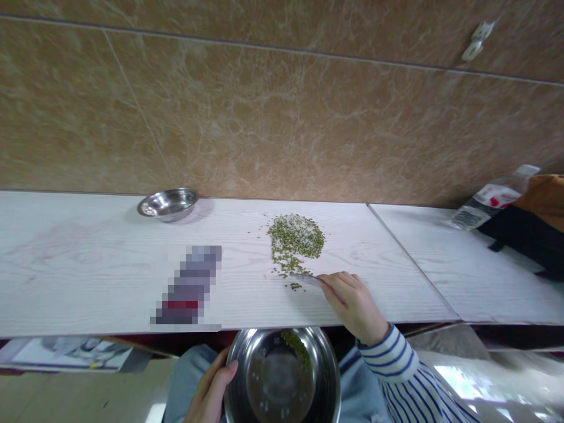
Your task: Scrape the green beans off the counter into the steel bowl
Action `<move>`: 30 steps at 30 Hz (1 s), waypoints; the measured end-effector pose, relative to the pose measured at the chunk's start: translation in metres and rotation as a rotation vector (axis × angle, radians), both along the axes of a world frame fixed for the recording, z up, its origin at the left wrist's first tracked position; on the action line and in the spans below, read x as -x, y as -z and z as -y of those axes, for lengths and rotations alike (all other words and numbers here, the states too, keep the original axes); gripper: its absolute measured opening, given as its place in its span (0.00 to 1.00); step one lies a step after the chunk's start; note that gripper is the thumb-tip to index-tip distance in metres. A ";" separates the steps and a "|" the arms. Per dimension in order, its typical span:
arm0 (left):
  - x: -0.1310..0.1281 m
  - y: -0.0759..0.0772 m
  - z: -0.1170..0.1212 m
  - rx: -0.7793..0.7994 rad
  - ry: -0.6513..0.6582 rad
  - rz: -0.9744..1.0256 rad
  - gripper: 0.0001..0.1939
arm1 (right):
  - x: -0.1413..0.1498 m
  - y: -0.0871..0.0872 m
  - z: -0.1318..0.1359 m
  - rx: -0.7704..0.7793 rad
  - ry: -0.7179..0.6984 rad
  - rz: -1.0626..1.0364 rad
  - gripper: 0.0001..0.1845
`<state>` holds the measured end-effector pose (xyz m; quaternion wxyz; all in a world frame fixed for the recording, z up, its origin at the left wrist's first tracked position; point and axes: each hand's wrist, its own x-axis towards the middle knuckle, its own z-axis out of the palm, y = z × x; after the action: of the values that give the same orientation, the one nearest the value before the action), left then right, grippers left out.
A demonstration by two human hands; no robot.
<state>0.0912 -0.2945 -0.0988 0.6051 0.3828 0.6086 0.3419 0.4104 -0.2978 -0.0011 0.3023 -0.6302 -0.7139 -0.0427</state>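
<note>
Green mung beans (294, 242) in a loose, roughly round pile on a white wood-grain table (88, 270), strays scattered around its edge. Pale patch on the pile's far side: too small to tell whether grains or tabletop.

Right hand (355, 305), just nearer than the pile and to its right, curled closed around a narrow table knife (309, 281); blade lies flat and low, tip touching the pile's near edge among strays. Striped sleeve (396, 364) on that arm. Left hand (211, 390), nearer than the pile, fingers bent over the rim of a steel bowl (324, 376) and gripping it.

That bowl sits directly nearer than the pile, just at the table's near edge, a small streak of beans (297, 346) on its inner wall. Smaller steel bowl (167, 204), far left of the pile against a tan marble-look wall (282, 106); contents not visible.

Pixelated, unreadable object (187, 286) left of the pile. Plastic bottle (489, 200) lying on its side well right of the pile, beside dark and orange cloth (540, 202).
</note>
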 end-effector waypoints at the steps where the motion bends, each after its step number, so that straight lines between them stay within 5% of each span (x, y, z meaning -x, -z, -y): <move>1: 0.000 0.000 0.000 0.009 0.003 0.007 0.25 | 0.000 0.000 0.000 0.003 -0.006 0.000 0.12; 30: -0.003 -0.003 0.004 0.019 -0.044 -0.023 0.27 | 0.023 -0.004 -0.004 0.056 -0.140 -0.005 0.13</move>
<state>0.0941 -0.2988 -0.0955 0.5939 0.3674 0.6272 0.3448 0.3872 -0.2940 0.0026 0.2884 -0.5873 -0.7563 0.0002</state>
